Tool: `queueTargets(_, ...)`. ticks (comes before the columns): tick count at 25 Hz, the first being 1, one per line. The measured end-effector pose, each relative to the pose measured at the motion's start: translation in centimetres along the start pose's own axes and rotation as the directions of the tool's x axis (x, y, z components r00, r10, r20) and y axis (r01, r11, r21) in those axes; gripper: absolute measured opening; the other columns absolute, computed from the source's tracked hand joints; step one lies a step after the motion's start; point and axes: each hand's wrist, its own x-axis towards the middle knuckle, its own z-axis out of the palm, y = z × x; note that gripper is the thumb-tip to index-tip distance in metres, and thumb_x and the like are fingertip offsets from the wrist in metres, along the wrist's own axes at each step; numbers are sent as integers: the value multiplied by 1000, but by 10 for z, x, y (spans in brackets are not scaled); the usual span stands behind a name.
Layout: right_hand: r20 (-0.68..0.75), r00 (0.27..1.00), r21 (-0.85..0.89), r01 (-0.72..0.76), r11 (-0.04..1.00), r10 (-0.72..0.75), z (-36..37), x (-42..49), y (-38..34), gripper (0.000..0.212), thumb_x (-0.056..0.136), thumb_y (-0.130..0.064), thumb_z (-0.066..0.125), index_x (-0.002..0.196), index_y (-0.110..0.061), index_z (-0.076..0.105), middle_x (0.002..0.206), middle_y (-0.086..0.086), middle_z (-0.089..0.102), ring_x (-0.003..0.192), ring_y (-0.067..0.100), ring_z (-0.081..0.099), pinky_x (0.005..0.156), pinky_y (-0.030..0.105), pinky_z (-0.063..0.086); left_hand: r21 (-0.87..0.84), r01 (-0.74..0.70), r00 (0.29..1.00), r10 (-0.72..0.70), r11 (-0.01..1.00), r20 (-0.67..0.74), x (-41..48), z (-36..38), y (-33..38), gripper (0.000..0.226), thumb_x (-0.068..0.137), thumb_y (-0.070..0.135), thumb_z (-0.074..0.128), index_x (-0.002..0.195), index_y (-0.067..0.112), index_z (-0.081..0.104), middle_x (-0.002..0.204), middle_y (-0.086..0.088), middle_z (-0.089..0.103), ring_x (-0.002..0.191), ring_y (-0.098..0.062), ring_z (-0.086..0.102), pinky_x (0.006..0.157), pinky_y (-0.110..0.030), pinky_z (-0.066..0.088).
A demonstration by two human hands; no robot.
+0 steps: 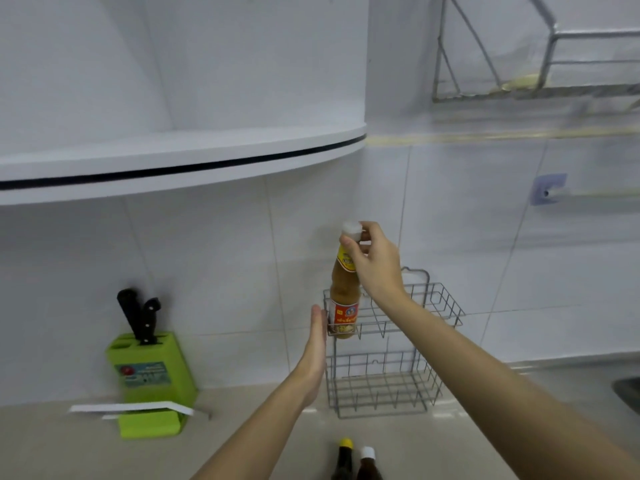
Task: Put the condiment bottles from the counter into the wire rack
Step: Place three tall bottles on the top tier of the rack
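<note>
My right hand (372, 261) grips the neck of a tan sauce bottle (343, 299) with a white cap and a red and yellow label. The bottle stands upright, its base in the left end of the upper basket of the two-tier wire rack (433, 306) on the tiled wall. Flat, with straight fingers, my left hand (317, 344) rests against the rack's left side. A dark bottle with a yellow cap (344, 460) and a brown bottle with a white cap (368, 464) stand on the counter at the bottom edge of the view.
A green knife block (152, 372) with two black-handled knives stands at the left on the beige counter (242, 438). A white shelf (180, 161) juts out overhead. A metal dish rack (540, 64) hangs at the upper right. A sink edge (628, 389) shows at the far right.
</note>
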Motion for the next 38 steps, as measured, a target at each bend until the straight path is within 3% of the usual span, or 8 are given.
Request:
queueTargets(9,36,999,-39,-31,999,33,6,-2,-3,33,89,-40,60,111,-15,58,101,-6,62,92,13,60,81,36,56,39,-7,1000,7,999,5,1,-1,2,76,88,72,1,153,36,11,163,7,15,151,-14,9,121,-41,4)
queueTargets(14,-51,999,-38,-19,999,17,11,-5,-3,31,87,-45,62,104,-21,57,95,-11,61,89,12,63,79,38,57,17,-15,999,14,1000,36,-4,-1,7,76,88,71,1,153,33,10,162,8,15,150,-11,9,121,-39,4)
queueTargets(23,47,991,113,-129,985,124,-5,-7,-1,37,88,-43,62,110,-14,57,107,-2,62,95,15,65,78,29,54,145,-26,998,16,989,68,-4,-12,4,80,87,74,2,153,32,15,163,8,15,151,-11,10,124,-41,2)
queueTargets(26,-149,987,9,-54,999,54,-23,-33,15,24,94,-42,50,97,-18,55,98,2,64,84,14,63,70,29,52,293,25,999,-18,956,-30,-17,-28,-8,68,97,61,21,148,18,33,152,0,39,138,-18,40,121,-41,25)
queueTargets(29,105,993,-210,-29,977,52,-39,-71,55,21,94,-37,51,83,-20,54,79,2,65,69,19,62,60,34,48,513,51,997,-10,857,-82,-26,-54,-24,35,98,36,47,112,7,61,110,-11,70,95,-21,68,98,-42,52)
queueTargets(32,580,748,-497,11,868,323,-35,-114,105,19,90,-37,58,92,-18,56,94,1,64,80,20,63,68,33,48,719,95,991,-137,688,0,-28,-64,-41,26,96,26,52,104,2,61,86,-8,70,67,-19,64,66,-33,55)
queueTargets(35,617,674,-598,65,799,407,-18,-151,142,26,89,-35,57,104,-14,54,111,7,57,93,24,57,75,32,44,920,-3,928,-343,391,149,-26,-50,-65,23,93,26,55,101,5,60,87,-11,71,52,-14,54,48,-24,44)
queueTargets(38,644,544,-670,61,740,539,-2,-177,171,43,89,-38,58,119,-9,48,123,12,53,106,29,55,84,35,44,963,-44,892,-424,267,158,-18,-34,-101,23,88,24,55,95,4,61,95,-19,73,50,-16,52,51,-27,46)
